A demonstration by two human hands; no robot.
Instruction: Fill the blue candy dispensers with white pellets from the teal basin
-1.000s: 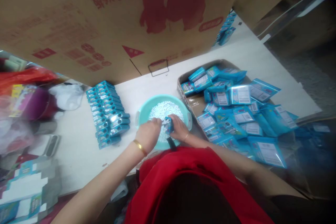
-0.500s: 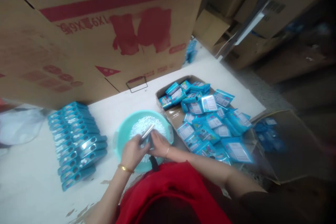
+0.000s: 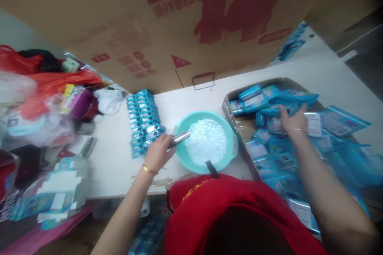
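My left hand [image 3: 160, 152] is closed around a shiny metal tube [image 3: 180, 137], whose far end reaches over the left rim of a turquoise basin [image 3: 183, 125]. Small white pellets [image 3: 206, 139] lie heaped inside the basin. On the right, my right hand [image 3: 293, 121] reaches into an open cardboard box [image 3: 235, 121] full of glossy blue packets [image 3: 278, 155]. Its thumb and fingers are closed on one blue packet [image 3: 295, 99] near the top of the pile; part of the grip is blurred.
Rows of small blue boxes [image 3: 139, 117] with dark round spots stand left of the basin. A large printed carton [image 3: 167, 40] walls off the table's back. Flattened blue-white cartons [image 3: 64, 191] and red and clear plastic bags [image 3: 60, 83] lie far left.
My hands were together over the basin around the metal tube and a bluish item. Now they are apart: the left has the tube at the basin's left rim, the right is among the packets. The view has turned left.
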